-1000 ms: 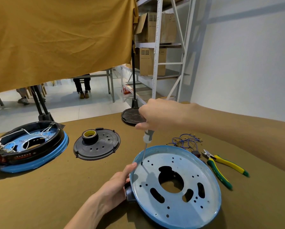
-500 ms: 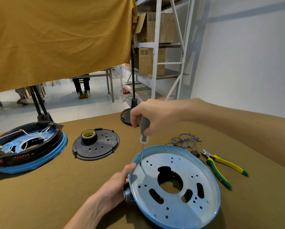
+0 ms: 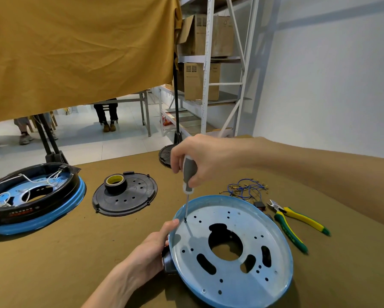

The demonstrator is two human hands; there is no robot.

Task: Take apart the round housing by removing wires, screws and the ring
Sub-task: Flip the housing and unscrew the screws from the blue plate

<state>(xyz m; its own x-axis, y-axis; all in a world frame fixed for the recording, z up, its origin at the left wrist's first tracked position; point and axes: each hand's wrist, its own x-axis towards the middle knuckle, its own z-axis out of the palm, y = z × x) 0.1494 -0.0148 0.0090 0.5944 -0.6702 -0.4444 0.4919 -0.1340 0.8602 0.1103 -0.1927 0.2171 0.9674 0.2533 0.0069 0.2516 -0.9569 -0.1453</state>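
Right hand (image 3: 205, 160): we grip a screwdriver (image 3: 189, 174) upright, tip at a hole near the rim | left hand (image 3: 152, 250): we clasp the blue round housing's (image 3: 233, 283) left edge on the table (image 3: 53, 258) | pliers (image 3: 295, 223) just right.

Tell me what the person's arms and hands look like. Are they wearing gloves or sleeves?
No gloves and no sleeves show. Both the left hand and the right hand are bare, and both forearms are bare as far as the picture's edge. No rings, watch, bracelet or markings are visible on either hand or wrist.
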